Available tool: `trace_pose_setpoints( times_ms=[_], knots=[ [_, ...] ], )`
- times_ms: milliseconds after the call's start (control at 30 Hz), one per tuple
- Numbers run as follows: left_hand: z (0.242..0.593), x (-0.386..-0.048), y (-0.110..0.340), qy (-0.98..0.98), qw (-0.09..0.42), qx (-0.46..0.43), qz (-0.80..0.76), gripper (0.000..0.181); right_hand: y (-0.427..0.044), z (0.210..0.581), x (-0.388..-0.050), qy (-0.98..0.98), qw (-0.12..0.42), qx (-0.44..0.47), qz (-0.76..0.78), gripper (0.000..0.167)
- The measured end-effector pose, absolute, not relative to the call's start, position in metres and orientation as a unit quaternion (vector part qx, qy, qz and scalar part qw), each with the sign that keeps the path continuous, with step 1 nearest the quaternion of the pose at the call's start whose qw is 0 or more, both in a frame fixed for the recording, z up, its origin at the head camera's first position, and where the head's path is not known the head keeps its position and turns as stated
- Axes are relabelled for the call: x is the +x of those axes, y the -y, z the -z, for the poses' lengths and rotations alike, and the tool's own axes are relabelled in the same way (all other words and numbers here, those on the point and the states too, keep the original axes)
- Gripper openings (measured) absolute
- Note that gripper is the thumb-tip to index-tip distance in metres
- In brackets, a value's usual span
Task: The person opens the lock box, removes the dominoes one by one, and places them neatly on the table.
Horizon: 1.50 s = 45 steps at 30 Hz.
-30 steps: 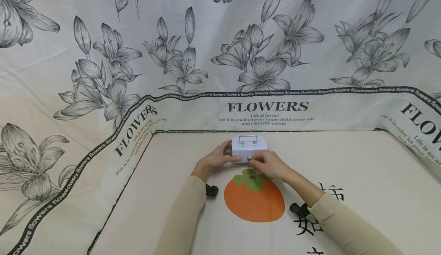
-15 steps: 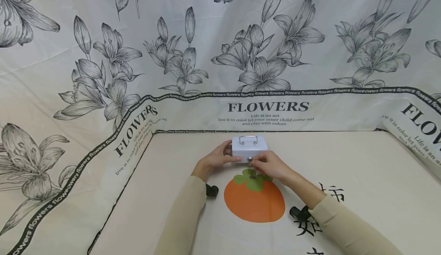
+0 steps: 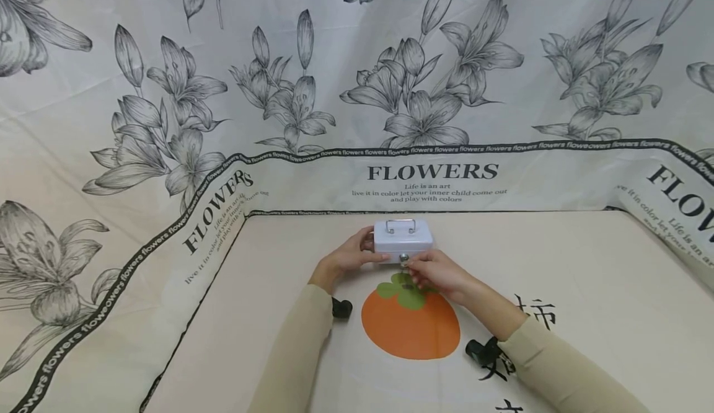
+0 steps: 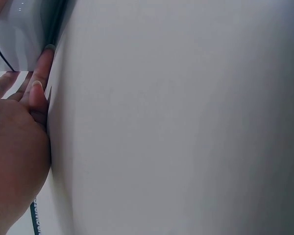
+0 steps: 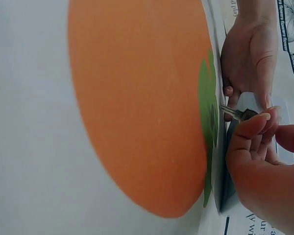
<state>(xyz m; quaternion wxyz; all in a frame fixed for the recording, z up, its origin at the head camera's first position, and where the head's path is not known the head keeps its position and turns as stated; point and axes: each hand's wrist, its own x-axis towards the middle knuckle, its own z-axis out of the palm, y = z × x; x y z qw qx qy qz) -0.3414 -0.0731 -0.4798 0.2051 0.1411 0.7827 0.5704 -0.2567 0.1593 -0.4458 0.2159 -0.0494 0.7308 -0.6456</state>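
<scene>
A small white cash box stands on the table with its lid down and a metal handle on top. My left hand holds its left side, thumb along the front and the other fingers at the side. On the front sits a round silver lock. My right hand pinches a small metal key just beside and below that lock. In the right wrist view a key blade sticks out from under the fingertips, pointing toward the table. Whether anything sits in the keyhole I cannot tell.
The pale tablecloth carries a printed orange persimmon in front of the box and black characters at right. Behind rises a flower-printed cloth wall. Black straps and wrist cameras are near both sleeves.
My right fingers have drawn slightly down and back from the lock, which shows more clearly now. The box and my left hand stay in place; the head view shifts a little.
</scene>
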Motion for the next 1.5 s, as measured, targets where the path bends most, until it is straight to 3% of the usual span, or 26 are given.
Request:
trace_pose_setpoints(
  times_ms=[300, 767, 1033, 1300, 1500],
  knots=[
    [0.478, -0.342, 0.074, -0.781, 0.207, 0.144, -0.572, 0.094, -0.157, 0.446, -0.259, -0.692, 0.246, -0.044, 0.677, 0.024],
    [0.479, -0.341, 0.074, -0.775, 0.209, 0.146, -0.578, 0.091, -0.158, 0.444, -0.254, -0.716, 0.232, -0.053, 0.657, 0.026],
    [0.479, -0.341, 0.075, -0.778, 0.208, 0.154, -0.573, 0.092, -0.165, 0.437, -0.249, -0.842, 0.138, -0.091, 0.513, 0.033],
    [0.477, -0.341, 0.075, -0.783, 0.207, 0.151, -0.566, 0.096, -0.181, 0.427, -0.251, -0.916, 0.011, -0.181, 0.358, 0.024],
    [0.477, -0.34, 0.075, -0.784, 0.209, 0.151, -0.564, 0.097, -0.193, 0.419, -0.253, -0.918, -0.023, -0.223, 0.327, 0.019]
  ],
)
